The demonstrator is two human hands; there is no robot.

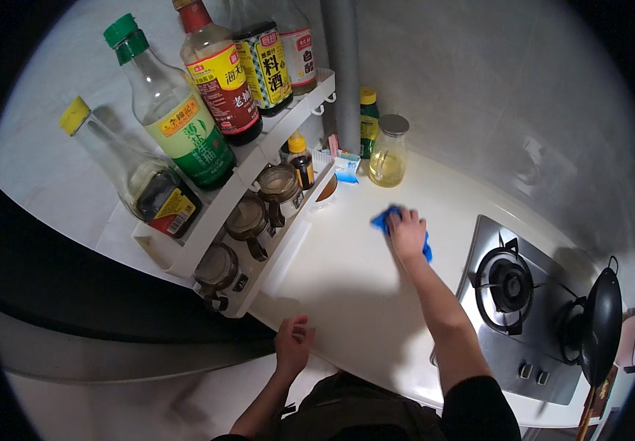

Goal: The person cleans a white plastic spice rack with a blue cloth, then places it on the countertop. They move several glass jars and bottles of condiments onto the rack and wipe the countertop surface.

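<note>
My right hand (407, 234) presses a blue cloth (386, 218) down on the white countertop (347, 253), left of the stove. Crumpled parts of the cloth stick out on both sides of the fingers, and the palm hides the rest. By the counter's front edge, my left hand (294, 344) hangs with loosely bent fingers, slightly apart, and nothing shows in them. An oil jug (388, 158) of clear glass with yellow liquid stands beyond the cloth, towards the back wall.
On the left, a white two-tier rack (247, 173) carries several sauce bottles (185, 132) above and three lidded seasoning jars (247, 217) below. To the right are a gas stove (512, 294) and a tilted black wok (601, 323). A grey pipe (344, 81) rises behind the rack.
</note>
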